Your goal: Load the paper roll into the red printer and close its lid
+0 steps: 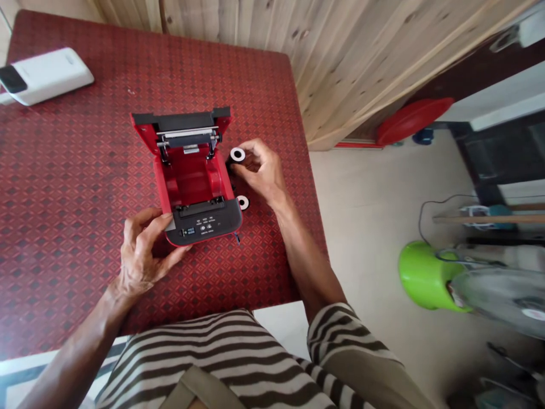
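Observation:
A red thermal receipt printer sits on the red patterned tablecloth with its lid open, showing an empty paper well and a metal roller. My left hand grips the printer's front left corner between fingers and thumb. To the right of the printer, my right hand pinches a small dark roll with a white core. A similar roll lies flat on the cloth, just below my right hand and touching the printer's right side.
A white power bank lies at the table's far left corner. A wooden plank wall runs behind the table. Right of the table edge is a pale floor with a green tub, a fan, a red lid and cables.

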Demonstrator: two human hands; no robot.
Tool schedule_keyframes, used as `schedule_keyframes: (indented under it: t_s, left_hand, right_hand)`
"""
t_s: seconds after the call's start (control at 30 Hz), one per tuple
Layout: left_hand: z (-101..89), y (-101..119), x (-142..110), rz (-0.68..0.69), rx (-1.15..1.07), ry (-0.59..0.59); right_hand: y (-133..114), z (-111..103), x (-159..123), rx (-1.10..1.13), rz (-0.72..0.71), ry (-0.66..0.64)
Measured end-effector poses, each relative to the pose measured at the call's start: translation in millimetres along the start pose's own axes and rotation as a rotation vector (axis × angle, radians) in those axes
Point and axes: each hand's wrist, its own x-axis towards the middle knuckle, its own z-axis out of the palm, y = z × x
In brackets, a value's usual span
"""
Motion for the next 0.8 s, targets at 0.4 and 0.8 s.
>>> schedule_keyframes:
  t_s: [0.4,0.8]
  left_hand:
    - [-1.3,0,0,-0.011,-0.01,-0.011]
    - [-4.0,2,-3,-0.091,-0.027,-0.047]
  right_hand:
    - [-16,-39,-52,-0.206,0.07,-0.069]
    - [-20,-9,-103,-0.095,0.113,-0.021]
